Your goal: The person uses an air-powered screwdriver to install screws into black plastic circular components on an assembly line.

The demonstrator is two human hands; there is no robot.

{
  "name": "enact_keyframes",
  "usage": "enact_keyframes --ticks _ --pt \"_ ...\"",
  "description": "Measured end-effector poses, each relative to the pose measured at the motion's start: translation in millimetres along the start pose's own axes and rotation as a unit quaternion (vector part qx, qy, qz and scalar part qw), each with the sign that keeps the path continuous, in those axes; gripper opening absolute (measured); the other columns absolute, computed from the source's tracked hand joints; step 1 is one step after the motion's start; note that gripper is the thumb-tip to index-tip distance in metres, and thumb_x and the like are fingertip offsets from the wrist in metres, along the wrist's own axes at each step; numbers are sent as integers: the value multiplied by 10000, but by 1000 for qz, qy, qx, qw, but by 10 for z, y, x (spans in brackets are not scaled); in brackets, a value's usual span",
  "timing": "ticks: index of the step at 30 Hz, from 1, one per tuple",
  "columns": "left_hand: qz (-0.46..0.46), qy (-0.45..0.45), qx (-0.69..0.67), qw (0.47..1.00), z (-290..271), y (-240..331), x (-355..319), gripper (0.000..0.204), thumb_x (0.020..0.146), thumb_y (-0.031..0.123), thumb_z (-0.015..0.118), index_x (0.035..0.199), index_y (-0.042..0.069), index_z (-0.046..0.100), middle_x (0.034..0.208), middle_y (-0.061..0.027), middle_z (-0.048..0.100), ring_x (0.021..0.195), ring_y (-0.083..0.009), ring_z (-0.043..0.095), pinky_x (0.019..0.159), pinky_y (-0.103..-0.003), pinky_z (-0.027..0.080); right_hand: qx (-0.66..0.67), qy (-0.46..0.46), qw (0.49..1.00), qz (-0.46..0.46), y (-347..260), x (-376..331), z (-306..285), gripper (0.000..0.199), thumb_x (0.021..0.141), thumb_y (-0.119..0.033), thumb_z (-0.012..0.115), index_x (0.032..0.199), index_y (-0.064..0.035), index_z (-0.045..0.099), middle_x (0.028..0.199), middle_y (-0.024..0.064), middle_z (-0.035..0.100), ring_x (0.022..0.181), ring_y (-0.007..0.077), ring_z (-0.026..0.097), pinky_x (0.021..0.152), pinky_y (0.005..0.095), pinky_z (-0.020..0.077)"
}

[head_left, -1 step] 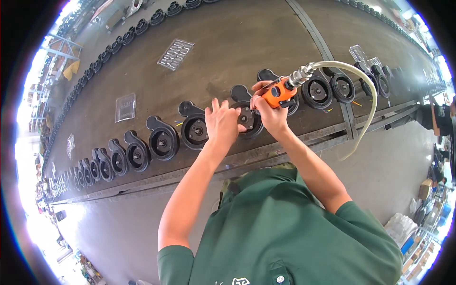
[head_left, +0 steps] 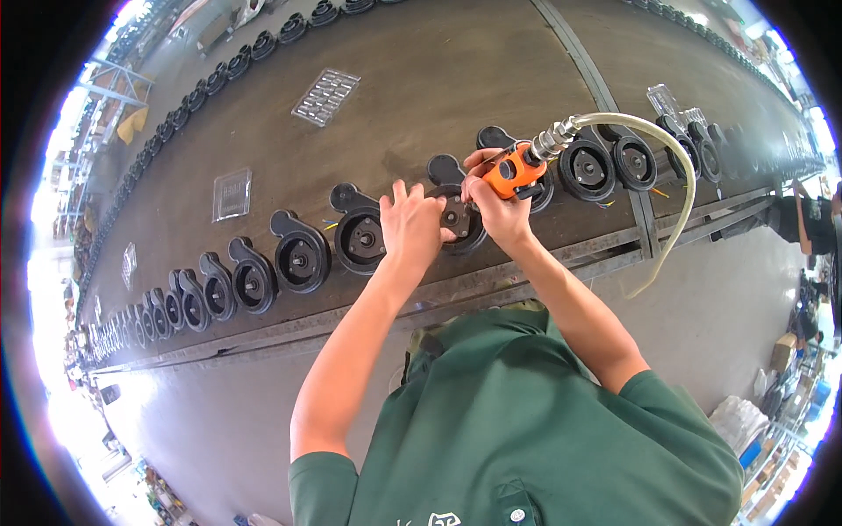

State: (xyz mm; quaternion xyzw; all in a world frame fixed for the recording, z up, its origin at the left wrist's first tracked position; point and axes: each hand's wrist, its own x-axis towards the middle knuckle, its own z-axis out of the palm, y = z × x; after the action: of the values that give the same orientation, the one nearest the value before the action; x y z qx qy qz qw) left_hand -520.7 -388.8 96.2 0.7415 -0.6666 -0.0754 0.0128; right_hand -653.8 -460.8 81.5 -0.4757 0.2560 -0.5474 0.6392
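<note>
Between my hands lies a round black blower housing [head_left: 455,217] with a short neck pointing away from me. My left hand [head_left: 412,221] grips its left side, the thumb reaching over its face and the other fingers stretched along the rim. In my right hand [head_left: 500,208] is an orange air gun [head_left: 512,173], held over the housing's right edge. A clear hose [head_left: 671,140] runs from its metal coupling [head_left: 555,138] and curves down to the right. The tip of the air gun is mostly hidden by my fingers.
A row of similar black housings [head_left: 303,252] lines the near edge of the brown table [head_left: 421,88], left and right of me. Clear plastic trays [head_left: 326,96] lie farther back. Another row [head_left: 265,46] runs along the far side. A metal strip [head_left: 583,66] crosses the tabletop.
</note>
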Motion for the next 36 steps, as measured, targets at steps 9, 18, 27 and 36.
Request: enact_keyframes --ticks 9,18,27,36 --pt "-26 -43 9 999 78 17 33 362 694 370 865 1002 193 793 1028 -66 675 1120 -271 567 930 -418 448 -4 -30 1000 -5 89 94 -8 186 825 80 597 1007 46 595 785 46 622 658 100 625 601 247 521" --pt "-30 -42 8 999 97 -4 43 370 691 375 867 1004 193 793 1015 -65 677 1113 -273 576 928 -411 446 -16 -37 999 -19 148 270 27 196 858 68 532 1050 29 540 763 55 591 661 141 592 638 290 515" --pt "-18 -16 -9 1000 108 -28 20 336 670 355 880 930 163 788 977 -70 692 1077 -269 600 916 -414 449 8 -78 997 -9 232 285 15 195 829 78 593 1005 16 537 805 53 601 666 109 601 613 259 509" --pt "-16 0 -5 1000 145 -28 7 269 679 323 876 859 152 772 948 -63 699 1017 -250 638 895 -416 430 -77 -108 991 14 223 354 121 202 779 50 633 959 -5 561 858 38 649 732 69 594 670 255 505"
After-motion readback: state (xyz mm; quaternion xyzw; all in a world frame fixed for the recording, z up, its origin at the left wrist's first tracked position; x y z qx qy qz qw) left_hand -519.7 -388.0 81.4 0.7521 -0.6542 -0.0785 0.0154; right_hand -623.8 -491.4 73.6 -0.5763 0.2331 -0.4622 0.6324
